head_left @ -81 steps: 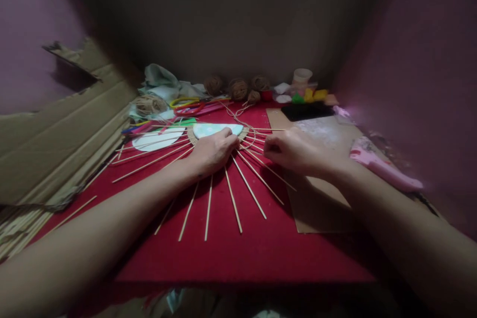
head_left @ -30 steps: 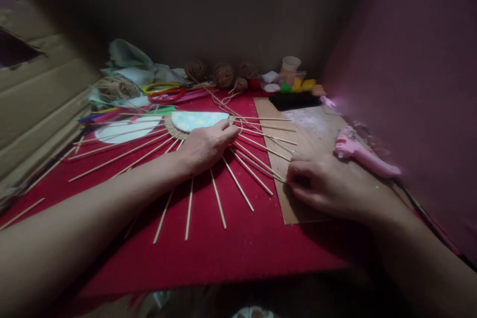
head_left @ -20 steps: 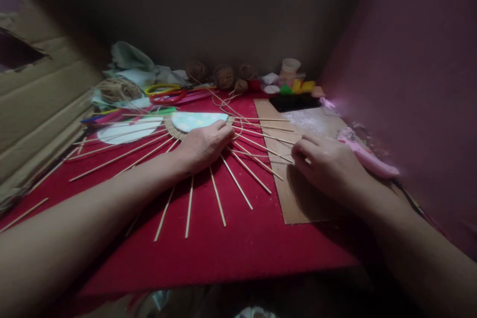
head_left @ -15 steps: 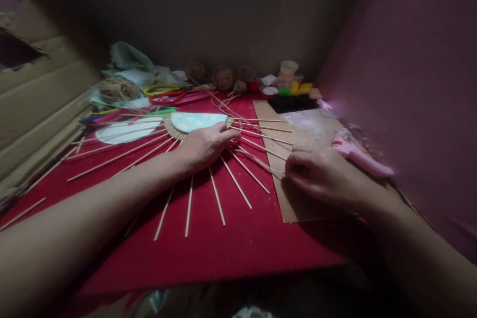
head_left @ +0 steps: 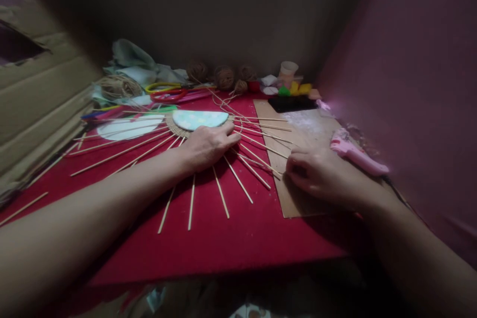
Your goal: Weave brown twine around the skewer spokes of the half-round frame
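Mid-frame, our woven brown twine band leaves thin wooden sticks bare; right hand's grip pinches twine strand; left hand's we cannot tell.

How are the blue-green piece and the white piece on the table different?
The blue-green piece is a half-round with one straight side, while the white piece looks oval. The blue-green piece has paler spots; the white piece looks plain. Woven cord curves along the blue-green piece's round edge, but the white piece has none, just thin sticks crossing above it. Both are pale.
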Demonstrator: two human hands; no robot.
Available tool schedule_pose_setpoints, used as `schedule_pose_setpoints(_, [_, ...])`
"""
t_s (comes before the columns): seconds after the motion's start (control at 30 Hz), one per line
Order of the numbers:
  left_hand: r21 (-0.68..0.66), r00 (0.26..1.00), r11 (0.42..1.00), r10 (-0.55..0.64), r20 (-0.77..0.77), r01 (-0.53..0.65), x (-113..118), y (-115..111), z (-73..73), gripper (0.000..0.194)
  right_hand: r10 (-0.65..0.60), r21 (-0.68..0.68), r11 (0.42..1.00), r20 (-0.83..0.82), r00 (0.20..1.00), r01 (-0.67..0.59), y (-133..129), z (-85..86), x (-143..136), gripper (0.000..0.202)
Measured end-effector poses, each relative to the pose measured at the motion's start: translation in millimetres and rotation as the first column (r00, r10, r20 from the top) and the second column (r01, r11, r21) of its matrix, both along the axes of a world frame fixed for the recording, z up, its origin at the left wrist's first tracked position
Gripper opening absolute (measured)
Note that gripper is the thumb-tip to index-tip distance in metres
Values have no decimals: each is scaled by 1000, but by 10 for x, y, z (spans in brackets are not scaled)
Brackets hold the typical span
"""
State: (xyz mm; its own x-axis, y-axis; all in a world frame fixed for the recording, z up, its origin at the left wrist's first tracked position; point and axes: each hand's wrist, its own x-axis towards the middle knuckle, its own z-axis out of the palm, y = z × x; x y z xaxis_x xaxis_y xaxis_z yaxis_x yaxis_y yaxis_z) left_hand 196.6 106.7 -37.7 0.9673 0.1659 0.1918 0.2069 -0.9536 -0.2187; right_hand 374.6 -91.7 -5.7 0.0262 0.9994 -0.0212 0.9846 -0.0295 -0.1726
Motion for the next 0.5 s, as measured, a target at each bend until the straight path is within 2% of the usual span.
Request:
schedule_pose_setpoints(0.13, [-100, 1000, 995, 24, 12, -22, 3, -11, 23, 34, -124, 228, 971, 250, 960, 66, 99, -55, 63, 17])
schedule_pose_setpoints(0.23, [-175, 997, 983, 68, 38, -61, 4, -23, 42, 31, -238, 354, 927, 300, 924, 124, 265, 5, 111, 20])
schedule_pose_setpoints(0.4, [-291, 977, 952, 147, 157, -97, -4, 26, -12, 25, -362, 391, 887, 264, 894, 243, 675, 176, 151, 25])
schedule_pose_setpoints(0.5, [-298, 954, 942, 220, 205, -153, 0, 72, -59, 26, -389, 397, 877, 259, 884, 270, 941, 163, 185, 28])
